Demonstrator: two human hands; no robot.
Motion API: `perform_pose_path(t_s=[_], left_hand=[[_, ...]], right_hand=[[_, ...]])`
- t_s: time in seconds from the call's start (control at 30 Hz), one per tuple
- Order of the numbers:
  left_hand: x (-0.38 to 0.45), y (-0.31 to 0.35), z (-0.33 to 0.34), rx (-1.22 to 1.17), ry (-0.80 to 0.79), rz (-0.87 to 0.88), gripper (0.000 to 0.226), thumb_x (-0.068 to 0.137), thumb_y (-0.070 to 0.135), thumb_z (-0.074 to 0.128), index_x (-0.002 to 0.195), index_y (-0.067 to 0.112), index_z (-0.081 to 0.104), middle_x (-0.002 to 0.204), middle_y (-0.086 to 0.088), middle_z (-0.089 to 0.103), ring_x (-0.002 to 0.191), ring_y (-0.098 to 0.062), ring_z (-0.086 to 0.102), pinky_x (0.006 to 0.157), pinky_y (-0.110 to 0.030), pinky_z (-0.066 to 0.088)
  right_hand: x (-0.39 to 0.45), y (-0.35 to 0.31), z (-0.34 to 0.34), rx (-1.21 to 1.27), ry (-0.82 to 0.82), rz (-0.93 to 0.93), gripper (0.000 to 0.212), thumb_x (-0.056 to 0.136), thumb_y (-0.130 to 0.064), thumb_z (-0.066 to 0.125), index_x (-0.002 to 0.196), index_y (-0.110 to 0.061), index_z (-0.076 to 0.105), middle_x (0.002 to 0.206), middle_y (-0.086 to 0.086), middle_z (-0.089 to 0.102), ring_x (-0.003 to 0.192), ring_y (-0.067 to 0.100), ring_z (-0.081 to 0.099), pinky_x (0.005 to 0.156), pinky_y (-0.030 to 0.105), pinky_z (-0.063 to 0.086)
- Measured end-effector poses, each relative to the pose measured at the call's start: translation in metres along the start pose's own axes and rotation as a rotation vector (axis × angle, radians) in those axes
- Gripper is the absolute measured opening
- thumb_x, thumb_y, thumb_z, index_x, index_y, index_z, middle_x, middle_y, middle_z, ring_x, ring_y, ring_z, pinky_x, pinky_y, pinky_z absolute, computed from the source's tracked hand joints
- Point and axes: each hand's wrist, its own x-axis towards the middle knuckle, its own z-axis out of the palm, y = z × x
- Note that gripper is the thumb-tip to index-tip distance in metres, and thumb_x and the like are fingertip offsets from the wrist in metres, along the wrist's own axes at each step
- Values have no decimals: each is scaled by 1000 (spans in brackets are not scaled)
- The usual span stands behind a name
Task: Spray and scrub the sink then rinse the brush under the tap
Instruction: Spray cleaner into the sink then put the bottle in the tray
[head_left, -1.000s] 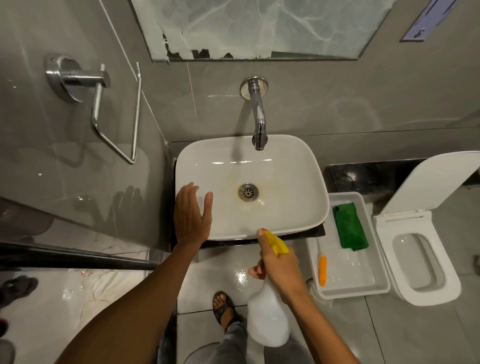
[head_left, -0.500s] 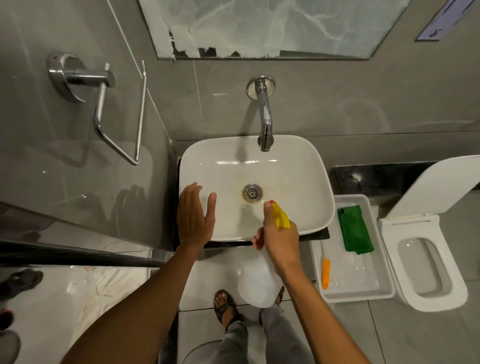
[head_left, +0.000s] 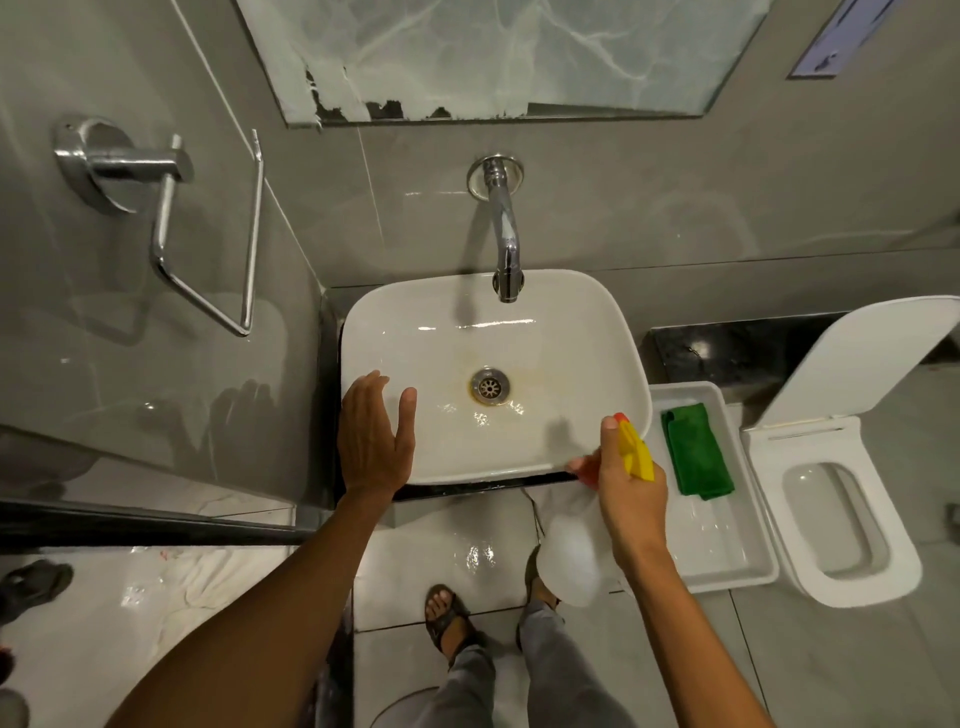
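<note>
Sink (head_left: 571, 332), stained around the drain (head_left: 489, 385); left hand (head_left: 375, 436), fingers spread, rests on its near rim. Right hand (head_left: 631, 488) clasps the spray bottle (head_left: 571, 556) at the front-right rim. Aim the nozzle at the stain, sweeping evenly.

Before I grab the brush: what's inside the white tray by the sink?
A folded green cloth lies at the far end of the tray. No brush shows; the right hand and spray bottle cover the tray's left edge.
</note>
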Motion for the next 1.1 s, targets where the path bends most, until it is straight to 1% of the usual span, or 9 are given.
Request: perform_pose_path(t_s=[0.17, 0.23, 0.33, 0.4, 0.5, 0.67, 0.8, 0.97, 1.1], left_hand=[[-1, 1, -2, -10, -9, -7, 75, 108, 71, 30, 140, 10, 61, 147, -13, 65, 135, -34, 62, 114, -52, 54], [-1, 2, -2, -10, -9, -5, 75, 108, 71, 30, 139, 10, 61, 146, -13, 65, 134, -34, 62, 113, -53, 54], [-2, 5, -2, -1, -20, -8, 77, 107, 72, 28, 142, 10, 59, 148, -14, 64, 135, -34, 61, 114, -52, 54], [-2, 7, -3, 22, -34, -12, 80, 107, 73, 27, 145, 9, 58, 151, -14, 62, 139, -35, 60, 117, -52, 52], [-7, 13, -4, 58, -52, 22, 82, 107, 72, 27, 148, 7, 55, 156, -16, 58, 145, -37, 55, 121, -54, 47], [-36, 44, 11, 96, -121, 68, 73, 110, 66, 35, 151, 8, 53, 164, -14, 50, 157, -34, 42, 126, -56, 39], [-50, 107, 49, 50, -222, 211, 62, 108, 49, 54, 153, 5, 51, 165, -14, 48, 158, -33, 40, 128, -54, 35], [-53, 196, 107, 20, -325, 370, 63, 105, 48, 67, 150, 6, 54, 166, -13, 48, 157, -32, 42, 127, -52, 38], [-50, 238, 154, 61, -412, 457, 74, 103, 56, 67, 157, 7, 51, 171, -13, 43, 161, -31, 38, 131, -48, 34]], right_hand=[[-10, 10, -6, -58, -94, 13, 56, 100, -72, 47, 91, -28, 81, 92, -12, 84, 95, 6, 78, 91, 28, 58], [-16, 15, -1, -169, -79, -50, 65, 98, -76, 44, 79, -26, 81, 81, -20, 80, 82, -5, 74, 75, 14, 53], [-21, 21, 4, -236, -110, -48, 77, 95, -79, 45, 62, -17, 73, 60, -5, 76, 60, 1, 73, 53, 6, 45], [-21, 27, 3, -205, -168, -22, 72, 97, -73, 49, 64, -16, 76, 61, 2, 78, 62, 10, 77, 61, 12, 54], [-20, 34, -7, -104, -201, 32, 52, 99, -71, 52, 82, -31, 81, 80, -5, 83, 79, 14, 80, 69, 27, 65], [-8, 46, -37, 8, -183, 25, 37, 100, -68, 53, 96, -43, 81, 96, -10, 84, 97, 11, 78, 99, 47, 62], [24, 54, -78, 96, -149, 18, 24, 105, -57, 55, 95, -67, 75, 104, -9, 84, 102, 4, 76, 104, 42, 57], [84, 83, -136, 150, -37, 44, 44, 99, -64, 60, 113, -29, 82, 113, -9, 82, 109, 3, 74, 106, 36, 55], [129, 109, -170, 180, 98, 54, 36, 100, -51, 67, 118, -23, 81, 110, -8, 83, 101, 2, 74, 97, 26, 58]])
